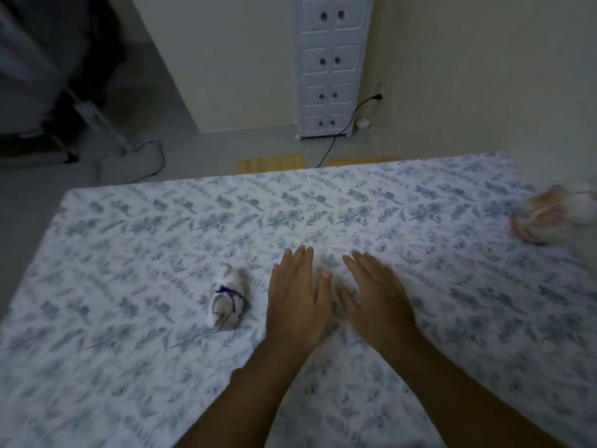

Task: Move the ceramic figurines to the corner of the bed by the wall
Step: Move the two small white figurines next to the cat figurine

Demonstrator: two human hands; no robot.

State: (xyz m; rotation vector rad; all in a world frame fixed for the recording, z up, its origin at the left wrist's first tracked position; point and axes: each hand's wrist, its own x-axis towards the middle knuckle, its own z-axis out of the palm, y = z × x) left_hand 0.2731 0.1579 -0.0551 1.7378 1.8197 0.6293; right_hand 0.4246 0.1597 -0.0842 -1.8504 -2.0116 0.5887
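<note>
A small white ceramic figurine (227,299) with a dark blue band lies on its side on the bed (129,227), left of centre. My left hand (297,299) rests flat on the sheet just to its right, fingers spread, holding nothing. Beside it my right hand (376,295) also lies flat and empty. A second figurine (549,216), pinkish-orange and white and blurred, sits at the bed's far right edge by the wall.
The bed carries a white sheet with blue leaf print. Beyond its far edge is grey floor with a white drawer cabinet (329,66), a black cable (342,130) to a wall socket, and dark furniture (48,76) at the upper left.
</note>
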